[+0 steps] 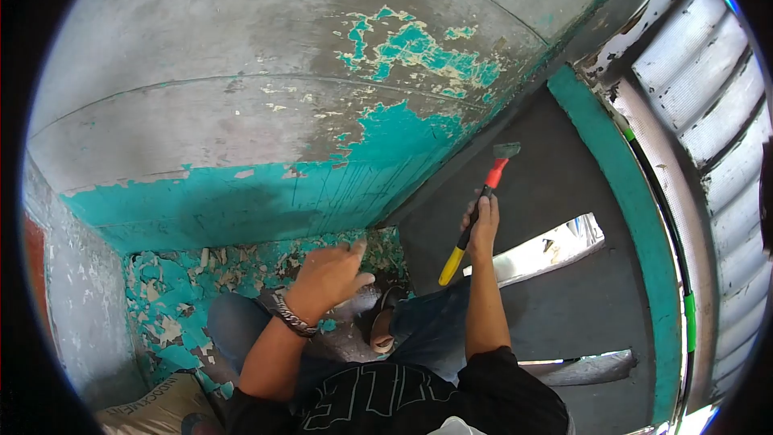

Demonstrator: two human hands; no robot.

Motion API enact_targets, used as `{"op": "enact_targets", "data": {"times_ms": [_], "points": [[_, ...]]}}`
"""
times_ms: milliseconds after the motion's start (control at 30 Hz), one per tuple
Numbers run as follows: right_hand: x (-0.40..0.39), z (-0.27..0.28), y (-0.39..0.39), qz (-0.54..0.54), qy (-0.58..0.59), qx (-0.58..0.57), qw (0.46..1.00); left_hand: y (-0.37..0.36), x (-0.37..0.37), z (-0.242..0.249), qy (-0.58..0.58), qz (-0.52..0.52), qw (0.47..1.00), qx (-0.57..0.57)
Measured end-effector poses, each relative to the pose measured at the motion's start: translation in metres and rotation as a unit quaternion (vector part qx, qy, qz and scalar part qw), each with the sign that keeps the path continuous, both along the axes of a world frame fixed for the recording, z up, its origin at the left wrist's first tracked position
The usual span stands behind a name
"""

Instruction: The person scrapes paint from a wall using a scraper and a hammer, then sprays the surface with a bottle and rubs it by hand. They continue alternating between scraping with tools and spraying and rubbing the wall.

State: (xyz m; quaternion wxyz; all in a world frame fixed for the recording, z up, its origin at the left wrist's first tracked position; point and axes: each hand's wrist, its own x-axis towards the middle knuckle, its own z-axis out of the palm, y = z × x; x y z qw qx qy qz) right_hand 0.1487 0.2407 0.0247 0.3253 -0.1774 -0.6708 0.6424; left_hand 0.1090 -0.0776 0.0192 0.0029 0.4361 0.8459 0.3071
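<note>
My right hand (483,221) is wrapped round the black middle of a long scraper (453,264) with a yellow end, a red neck and a flat metal blade pointing up. My left hand (328,275) hangs over my lap, thumb and a finger apart, with nothing visible in it; a chain bracelet (291,316) circles the wrist. Ahead, the wall (201,209) has turquoise paint on its lower part and bare grey above, with ragged turquoise patches (435,56) at the upper right.
Peeled turquoise flakes (173,294) cover the floor along the wall's foot. A printed sack (161,407) lies at the lower left. At right, a dark panel (547,169) has slots, a turquoise edge strip (636,217) and a cable (664,201) beyond it.
</note>
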Motion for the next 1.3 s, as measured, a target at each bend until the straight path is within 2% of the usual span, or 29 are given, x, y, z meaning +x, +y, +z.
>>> {"op": "enact_targets", "data": {"times_ms": [133,167,433,667,900,1167,1300], "points": [[-0.015,-0.023,0.013,0.012,-0.028,-0.002,1.0,-0.007,-0.007,-0.008,0.022,0.019,1.0,0.007],[-0.019,-0.028,0.015,-0.011,-0.047,0.035,0.998,-0.008,-0.008,-0.009,0.026,0.023,0.999,0.001],[-0.034,-0.039,0.028,-0.031,-0.068,0.044,0.996,0.004,-0.014,-0.017,0.023,0.018,1.0,-0.011],[-0.047,-0.039,0.026,-0.071,-0.069,0.075,0.992,0.009,-0.025,-0.023,-0.048,0.016,0.997,-0.061],[-0.037,-0.048,0.022,-0.053,-0.075,0.06,0.994,0.008,-0.025,-0.026,-0.04,0.03,0.997,-0.055],[-0.042,-0.054,0.017,-0.085,-0.076,0.05,0.992,0.008,-0.025,-0.024,-0.043,0.031,0.997,-0.062],[-0.049,-0.022,0.011,-0.079,-0.052,0.05,0.994,0.006,-0.024,-0.022,-0.061,0.028,0.996,-0.059]]}}
